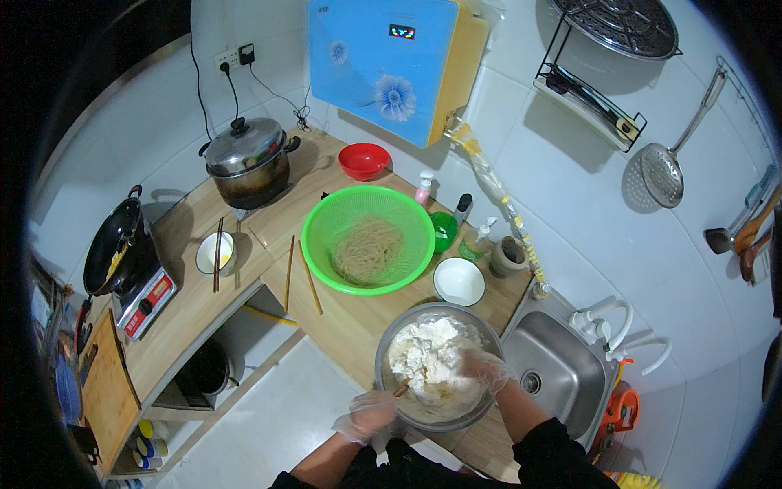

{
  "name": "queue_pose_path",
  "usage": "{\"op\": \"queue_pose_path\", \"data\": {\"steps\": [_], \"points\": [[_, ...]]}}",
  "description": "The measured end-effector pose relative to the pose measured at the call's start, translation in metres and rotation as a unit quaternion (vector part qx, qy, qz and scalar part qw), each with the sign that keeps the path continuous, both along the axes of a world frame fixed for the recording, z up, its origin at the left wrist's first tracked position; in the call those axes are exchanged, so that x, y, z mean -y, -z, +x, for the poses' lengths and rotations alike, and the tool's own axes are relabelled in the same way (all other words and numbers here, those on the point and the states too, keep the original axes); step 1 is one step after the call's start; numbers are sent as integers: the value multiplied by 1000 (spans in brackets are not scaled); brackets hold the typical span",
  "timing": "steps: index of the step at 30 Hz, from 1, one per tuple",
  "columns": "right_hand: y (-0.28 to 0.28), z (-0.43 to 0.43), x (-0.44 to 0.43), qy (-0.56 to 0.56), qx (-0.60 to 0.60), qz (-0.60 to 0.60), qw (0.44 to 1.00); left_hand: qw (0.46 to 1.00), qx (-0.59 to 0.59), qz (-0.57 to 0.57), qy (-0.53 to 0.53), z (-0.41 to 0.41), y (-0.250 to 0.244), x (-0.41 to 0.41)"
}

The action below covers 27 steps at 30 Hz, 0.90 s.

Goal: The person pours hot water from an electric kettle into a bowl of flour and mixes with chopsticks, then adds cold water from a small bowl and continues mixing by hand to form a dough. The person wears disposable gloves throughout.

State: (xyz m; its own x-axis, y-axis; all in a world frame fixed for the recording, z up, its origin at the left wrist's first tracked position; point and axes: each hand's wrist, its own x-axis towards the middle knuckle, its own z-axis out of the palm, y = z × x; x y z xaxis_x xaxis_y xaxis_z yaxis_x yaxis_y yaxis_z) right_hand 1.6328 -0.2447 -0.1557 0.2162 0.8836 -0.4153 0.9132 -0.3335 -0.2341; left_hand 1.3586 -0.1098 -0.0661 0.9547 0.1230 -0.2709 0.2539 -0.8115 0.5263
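A steel mixing bowl holds a heap of white flour, partly clumped and damp-looking around its lower side. My left hand, in a clear plastic glove, is at the bowl's near-left rim. It grips a brown wooden stick, perhaps chopsticks, whose far end goes into the flour. My right hand, gloved the same way, reaches over the right rim and touches the flour. Its fingers are blurred and partly hidden, so I cannot tell whether they hold anything.
Behind the bowl stand a white bowl and a green plastic colander of noodles. Loose chopsticks lie left of the colander. A steel sink adjoins on the right. A wok and lidded pot stand left.
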Motion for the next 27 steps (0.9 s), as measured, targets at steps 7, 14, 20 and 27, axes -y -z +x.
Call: {"op": "queue_pose_path", "data": {"steps": [7,14,20,27], "points": [[-44,-44,-114,96,-46,-104,989,997,20,33,-68,-7,9,6],[34,-30,-58,31,-171,-23,984,994,-30,-29,-103,-4,2,7],[-29,-49,-12,-117,-10,-36,992,997,11,-47,-59,-9,1,2],[-106,-96,7,-99,60,-61,991,849,-156,-470,-186,-18,18,0]]}}
